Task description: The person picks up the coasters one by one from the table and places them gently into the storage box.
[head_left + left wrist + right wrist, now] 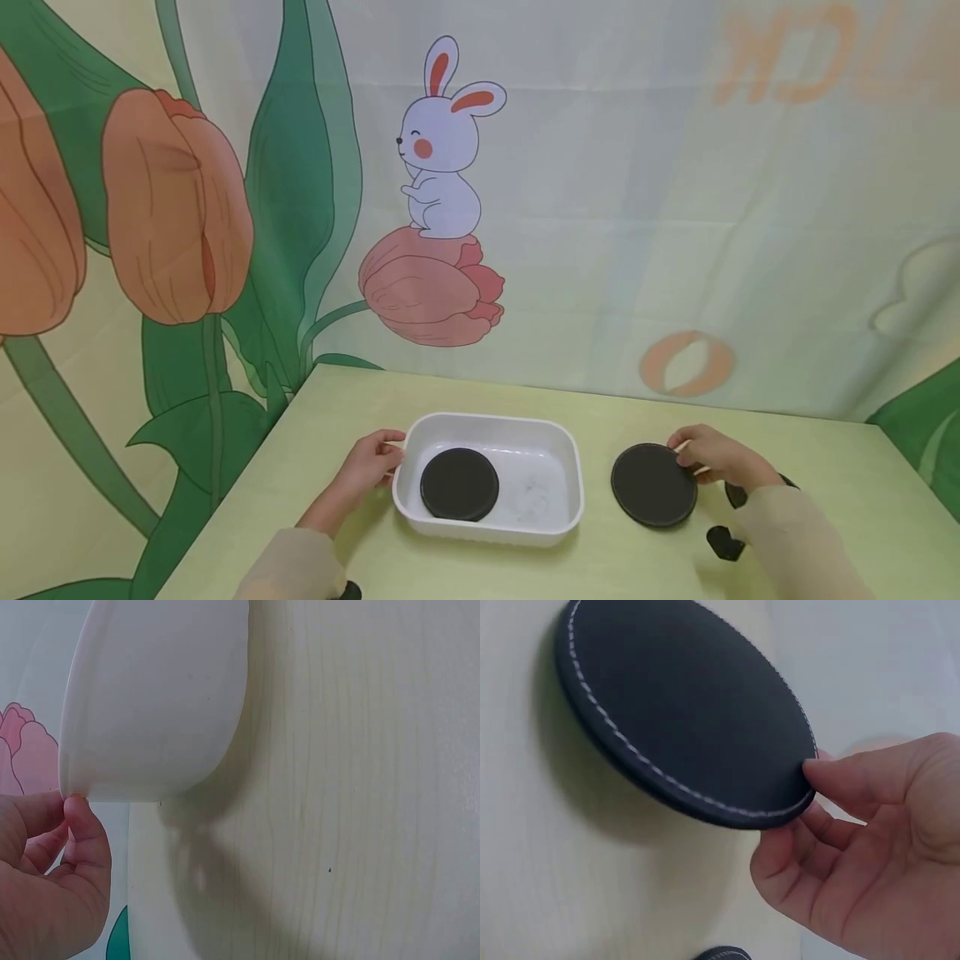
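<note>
My left hand (367, 462) pinches the left rim of a white rectangular dish (536, 492) between thumb and fingers; the left wrist view shows the dish's outer wall (157, 705) close up. Inside the dish, toward its left end, lies a black round coaster (459, 485). To the right of the dish, my right hand (716, 454) holds a second black coaster (654, 486) by its right edge. In the right wrist view this coaster (690, 712) has white stitching round its border and is raised over the table, with the thumb on top and fingers beneath.
Another black round piece (737, 495) lies on the table, partly covered by the right sleeve; its stitched edge (724, 953) shows low in the right wrist view. A pale yellow table (525, 575) carries everything. Behind it hangs a printed cloth (570, 250) with tulips and a rabbit.
</note>
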Demonstrator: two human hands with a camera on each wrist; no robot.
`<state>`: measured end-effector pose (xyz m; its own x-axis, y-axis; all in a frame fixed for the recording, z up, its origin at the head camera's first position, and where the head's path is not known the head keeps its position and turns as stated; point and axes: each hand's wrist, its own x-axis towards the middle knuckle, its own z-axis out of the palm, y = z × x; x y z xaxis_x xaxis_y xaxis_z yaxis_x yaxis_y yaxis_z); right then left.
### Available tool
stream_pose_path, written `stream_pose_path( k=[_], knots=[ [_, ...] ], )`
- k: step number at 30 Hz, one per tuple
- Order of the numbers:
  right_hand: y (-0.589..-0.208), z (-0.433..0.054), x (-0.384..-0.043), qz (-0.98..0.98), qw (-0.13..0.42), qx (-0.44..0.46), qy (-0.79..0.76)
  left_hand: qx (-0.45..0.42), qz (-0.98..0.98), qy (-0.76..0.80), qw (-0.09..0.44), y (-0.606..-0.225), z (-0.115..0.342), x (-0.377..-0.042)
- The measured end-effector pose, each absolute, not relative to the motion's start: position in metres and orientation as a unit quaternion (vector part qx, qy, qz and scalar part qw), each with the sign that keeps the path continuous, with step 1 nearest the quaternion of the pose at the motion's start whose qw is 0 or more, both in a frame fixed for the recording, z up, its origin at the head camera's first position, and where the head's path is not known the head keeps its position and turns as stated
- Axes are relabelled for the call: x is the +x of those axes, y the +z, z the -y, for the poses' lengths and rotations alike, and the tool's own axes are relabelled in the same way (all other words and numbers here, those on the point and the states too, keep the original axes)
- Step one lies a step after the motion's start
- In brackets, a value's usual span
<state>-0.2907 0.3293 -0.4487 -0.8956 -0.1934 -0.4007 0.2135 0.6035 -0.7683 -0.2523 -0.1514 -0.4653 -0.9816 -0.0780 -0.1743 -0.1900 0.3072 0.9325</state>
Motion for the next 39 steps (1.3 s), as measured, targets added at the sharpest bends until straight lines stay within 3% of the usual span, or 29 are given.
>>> stream_pose_path(
  k=[15,26,39],
  knots=[
    [-0.394,-0.329,-0.287,-0.779,0.208,-0.063,-0.588,-0.078,-0.805,0.586,0.052,-0.466,0.153,-0.254],
    [-0.388,-0.257,-0.280,-0.700,0.171,-0.054,-0.691,-0.076,-0.807,0.583,0.051,-0.466,0.152,-0.253],
    [-0.426,-0.160,-0.271,-0.684,0.159,-0.009,-0.712,-0.069,-0.806,0.586,0.047,-0.466,0.152,-0.252]
  ],
)
